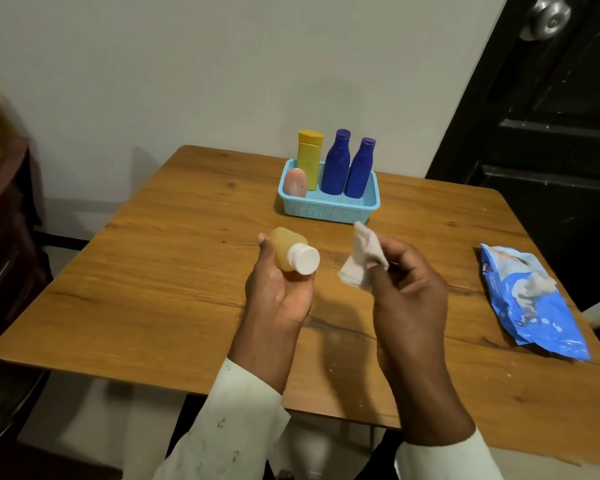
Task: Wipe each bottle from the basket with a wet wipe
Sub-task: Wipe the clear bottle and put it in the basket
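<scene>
My left hand (278, 292) grips a small amber bottle (286, 249) with a white cap, held over the middle of the table with the cap pointing toward me. My right hand (409, 289) pinches a crumpled white wet wipe (359, 259) a little to the right of the bottle, not touching it. Behind them a light blue basket (329, 207) holds a yellow bottle (309, 157), two dark blue bottles (336, 164) (361, 168) and a small pink bottle (296, 183).
A blue pack of wet wipes (530, 299) lies near the right edge of the wooden table (153, 289). A dark door (551, 133) stands at the right, dark furniture (4, 237) at the left, a pale wall behind.
</scene>
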